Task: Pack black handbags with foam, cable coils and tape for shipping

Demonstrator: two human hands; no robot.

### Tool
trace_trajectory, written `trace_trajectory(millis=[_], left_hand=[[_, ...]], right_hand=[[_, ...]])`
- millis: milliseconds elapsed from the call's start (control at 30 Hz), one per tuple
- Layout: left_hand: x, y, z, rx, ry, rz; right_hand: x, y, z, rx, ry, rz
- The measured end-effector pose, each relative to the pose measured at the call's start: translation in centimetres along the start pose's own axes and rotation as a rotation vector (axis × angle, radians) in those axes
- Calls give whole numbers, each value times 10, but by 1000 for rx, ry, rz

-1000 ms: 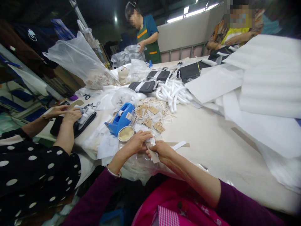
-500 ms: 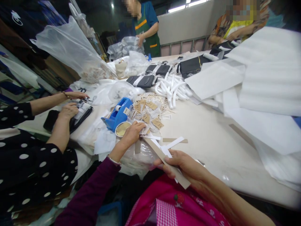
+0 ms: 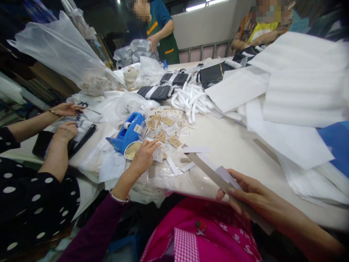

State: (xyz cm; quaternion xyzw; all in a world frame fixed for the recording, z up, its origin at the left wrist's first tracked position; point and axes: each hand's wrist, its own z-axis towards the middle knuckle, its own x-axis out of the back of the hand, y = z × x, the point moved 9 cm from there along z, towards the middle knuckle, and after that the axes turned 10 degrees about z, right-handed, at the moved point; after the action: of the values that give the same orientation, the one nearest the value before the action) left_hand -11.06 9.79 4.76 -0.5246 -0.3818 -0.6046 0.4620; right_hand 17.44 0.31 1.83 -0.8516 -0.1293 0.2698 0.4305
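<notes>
At the left edge of the frame a co-worker's hands (image 3: 63, 127) press on a dark pouch, apart from mine. Left of centre stands the blue dispenser (image 3: 127, 133). Just beside it my left hand (image 3: 143, 156) lies palm-down with the fingers loosely stretched and the fingertips on the heap of tags (image 3: 163, 133). The view is too blurred there for me to tell whether it pinches one. The strip (image 3: 207, 170) runs from the centre down to the lower right, over the table (image 3: 234, 142). It looks like thin grey card, so I judge it light and fairly stiff but easily creased, best held flat near one end. My right hand (image 3: 256, 196), at lower right, is closed around its near end beside a white slip (image 3: 225, 174). Foam sheets (image 3: 300, 80) fill the right of the frame.
</notes>
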Motion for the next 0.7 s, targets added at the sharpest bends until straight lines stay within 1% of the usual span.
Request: trace_trajectory(millis=[100, 167, 200, 267, 333, 400, 533, 633, 700], left_hand=[[12, 16, -7, -32, 44, 56], [13, 29, -12, -68, 41, 66], [12, 37, -14, -102, 28, 63], [5, 55, -18, -196, -16, 57], [-5, 72, -20, -296, -68, 58], [-15, 82, -19, -353, -114, 68], [-26, 84, -10, -391, -161, 74], [-22, 85, -4, -418, -139, 33], [-10, 84, 2, -386, -65, -41]], right_hand=[[35, -13, -11, 160, 216, -415], [56, -25, -22, 282, 397, -680], [65, -29, -28, 311, 471, -777], [77, -32, -35, 309, 537, -855], [82, -32, -38, 294, 522, -765], [83, -31, -39, 278, 465, -542], [73, -21, -29, 203, 291, -13], [70, -17, -19, 231, 255, 203], [72, -14, -9, 244, 246, 229]])
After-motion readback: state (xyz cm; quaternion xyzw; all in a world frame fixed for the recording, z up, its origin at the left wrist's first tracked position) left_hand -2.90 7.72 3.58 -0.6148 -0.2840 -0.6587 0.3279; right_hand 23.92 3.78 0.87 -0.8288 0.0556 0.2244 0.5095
